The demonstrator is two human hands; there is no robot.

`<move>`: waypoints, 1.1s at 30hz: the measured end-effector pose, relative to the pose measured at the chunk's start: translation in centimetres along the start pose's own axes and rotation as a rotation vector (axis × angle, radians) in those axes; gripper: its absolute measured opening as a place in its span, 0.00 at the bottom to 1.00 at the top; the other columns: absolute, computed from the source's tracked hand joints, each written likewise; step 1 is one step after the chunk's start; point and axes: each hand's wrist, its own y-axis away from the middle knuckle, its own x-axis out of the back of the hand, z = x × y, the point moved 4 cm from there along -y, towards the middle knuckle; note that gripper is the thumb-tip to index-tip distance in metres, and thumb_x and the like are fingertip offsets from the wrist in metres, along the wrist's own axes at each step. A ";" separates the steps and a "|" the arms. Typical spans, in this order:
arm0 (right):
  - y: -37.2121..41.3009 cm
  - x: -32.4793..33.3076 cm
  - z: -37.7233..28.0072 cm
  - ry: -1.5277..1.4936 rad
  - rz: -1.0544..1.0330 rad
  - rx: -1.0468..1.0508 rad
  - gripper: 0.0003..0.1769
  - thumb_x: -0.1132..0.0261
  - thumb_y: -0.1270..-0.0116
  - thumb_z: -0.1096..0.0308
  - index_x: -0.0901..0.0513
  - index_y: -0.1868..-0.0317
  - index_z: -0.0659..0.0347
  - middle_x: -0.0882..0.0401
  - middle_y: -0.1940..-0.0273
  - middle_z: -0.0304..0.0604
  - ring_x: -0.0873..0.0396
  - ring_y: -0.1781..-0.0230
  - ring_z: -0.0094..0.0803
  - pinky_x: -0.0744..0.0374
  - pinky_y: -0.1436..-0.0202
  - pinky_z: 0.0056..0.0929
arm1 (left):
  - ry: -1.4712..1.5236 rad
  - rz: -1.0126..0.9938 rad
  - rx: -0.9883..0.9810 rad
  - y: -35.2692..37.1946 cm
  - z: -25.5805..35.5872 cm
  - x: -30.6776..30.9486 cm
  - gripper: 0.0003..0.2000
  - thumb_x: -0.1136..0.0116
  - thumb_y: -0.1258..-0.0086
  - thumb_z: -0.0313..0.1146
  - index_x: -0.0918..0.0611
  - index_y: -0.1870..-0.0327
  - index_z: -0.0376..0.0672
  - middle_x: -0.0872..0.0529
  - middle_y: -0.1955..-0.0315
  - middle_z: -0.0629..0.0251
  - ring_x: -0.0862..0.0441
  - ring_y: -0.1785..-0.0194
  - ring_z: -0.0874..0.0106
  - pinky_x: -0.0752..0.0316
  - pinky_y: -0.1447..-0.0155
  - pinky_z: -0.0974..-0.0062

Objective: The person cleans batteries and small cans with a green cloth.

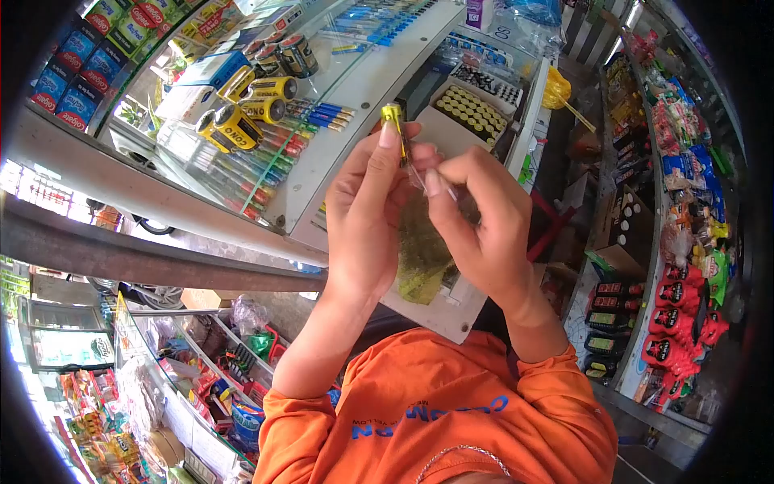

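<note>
My left hand (367,194) is raised over the counter, its thumb and fingers closed around a slim yellow and dark battery (392,121) that stands nearly upright. My right hand (481,218) is close beside it, thumb and forefinger pinching a strip of clear plastic film (419,173) at the battery's lower end. Fingers hide part of the battery. Beneath the hands, a yellow-green sheet (426,270) lies on a pale board. Beyond them, an open box (469,111) holds rows of yellow-topped batteries.
Large yellow batteries (236,127) and dark ones (298,56) stand on the glass counter at left, above rows of pens (266,173). Packaged goods fill the right shelf, with dark bottles (609,323) and red packs (671,323). Another glass case (189,379) is at lower left.
</note>
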 end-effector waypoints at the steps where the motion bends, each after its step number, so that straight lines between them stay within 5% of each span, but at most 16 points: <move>1: 0.0 0.1 0.2 -0.002 -0.001 0.002 0.07 0.30 0.32 0.76 0.22 0.61 0.63 0.26 0.69 0.44 0.23 0.72 0.40 0.26 0.68 0.36 | 0.013 0.018 0.037 0.0 0.1 -0.1 0.20 0.46 0.13 0.45 0.17 0.39 0.35 0.10 0.52 0.62 0.13 0.47 0.74 0.21 0.41 0.76; 6: 0.6 0.7 0.4 0.128 -0.074 0.094 0.09 0.29 0.35 0.76 0.22 0.59 0.62 0.24 0.67 0.45 0.21 0.67 0.47 0.24 0.66 0.42 | 0.100 0.060 0.111 0.5 -0.5 -0.9 0.21 0.48 0.13 0.46 0.20 0.37 0.34 0.10 0.49 0.58 0.12 0.42 0.68 0.19 0.36 0.71; 11: 1.4 1.5 0.2 0.009 -0.082 0.028 0.07 0.30 0.34 0.78 0.21 0.59 0.63 0.24 0.67 0.46 0.21 0.69 0.45 0.23 0.65 0.38 | 0.256 0.085 0.222 0.4 -1.8 -0.8 0.19 0.49 0.12 0.45 0.21 0.38 0.36 0.09 0.50 0.58 0.12 0.43 0.67 0.17 0.35 0.68; 13: 1.7 1.7 0.3 -0.081 -0.091 -0.021 0.06 0.31 0.33 0.78 0.21 0.59 0.64 0.24 0.68 0.46 0.22 0.70 0.43 0.23 0.65 0.37 | 0.621 -0.143 0.281 -0.4 -1.7 -0.7 0.18 0.50 0.12 0.45 0.20 0.41 0.38 0.09 0.51 0.59 0.11 0.43 0.66 0.17 0.33 0.65; 19: 3.3 3.1 1.6 -0.366 -0.005 -0.092 0.05 0.39 0.24 0.74 0.21 0.60 0.65 0.23 0.68 0.40 0.25 0.70 0.27 0.27 0.64 0.27 | 0.337 -0.166 0.255 0.1 -0.3 -2.3 0.18 0.53 0.11 0.46 0.21 0.42 0.39 0.11 0.46 0.56 0.12 0.40 0.64 0.18 0.31 0.63; 22: 3.8 5.0 2.8 -0.469 0.254 -0.293 0.10 0.45 0.17 0.68 0.23 0.58 0.64 0.23 0.65 0.37 0.30 0.69 0.19 0.30 0.61 0.21 | 0.125 -0.190 0.190 0.0 0.1 -2.0 0.18 0.55 0.10 0.46 0.21 0.42 0.40 0.13 0.41 0.54 0.14 0.37 0.63 0.18 0.31 0.62; 25: 3.7 7.0 3.5 -0.523 0.397 -0.270 0.12 0.45 0.16 0.67 0.23 0.59 0.64 0.25 0.66 0.36 0.30 0.69 0.19 0.30 0.62 0.22 | 0.017 -0.164 0.144 -0.1 0.4 -1.0 0.17 0.53 0.11 0.47 0.21 0.45 0.41 0.15 0.38 0.53 0.14 0.38 0.64 0.18 0.33 0.63; 28: 4.5 9.5 3.9 -0.264 0.460 -0.338 0.13 0.46 0.15 0.67 0.16 0.49 0.66 0.27 0.69 0.33 0.33 0.72 0.17 0.33 0.64 0.20 | 0.091 -0.059 -0.008 -0.7 1.6 0.9 0.19 0.48 0.13 0.44 0.18 0.40 0.36 0.12 0.51 0.60 0.12 0.50 0.69 0.15 0.43 0.69; 30: 4.3 11.1 3.3 0.170 0.512 -0.426 0.17 0.45 0.15 0.68 0.15 0.39 0.66 0.25 0.66 0.30 0.37 0.71 0.18 0.34 0.64 0.22 | 0.081 -0.107 -0.046 -0.9 2.3 2.1 0.19 0.48 0.13 0.44 0.18 0.40 0.36 0.12 0.54 0.62 0.12 0.53 0.71 0.16 0.44 0.72; 31: 4.3 11.9 4.3 0.394 0.480 -0.278 0.16 0.45 0.16 0.70 0.15 0.38 0.64 0.18 0.60 0.34 0.27 0.65 0.21 0.28 0.56 0.22 | 0.069 -0.161 -0.082 -1.0 2.5 2.3 0.19 0.47 0.13 0.44 0.17 0.41 0.36 0.12 0.56 0.63 0.13 0.56 0.74 0.16 0.46 0.74; 33: 5.3 13.1 5.3 0.504 0.191 -0.479 0.16 0.43 0.19 0.68 0.14 0.37 0.58 0.16 0.46 0.43 0.20 0.45 0.32 0.27 0.37 0.32 | 0.024 -0.112 -0.112 -0.9 2.7 2.5 0.19 0.47 0.13 0.44 0.17 0.39 0.35 0.11 0.56 0.63 0.14 0.60 0.76 0.17 0.48 0.77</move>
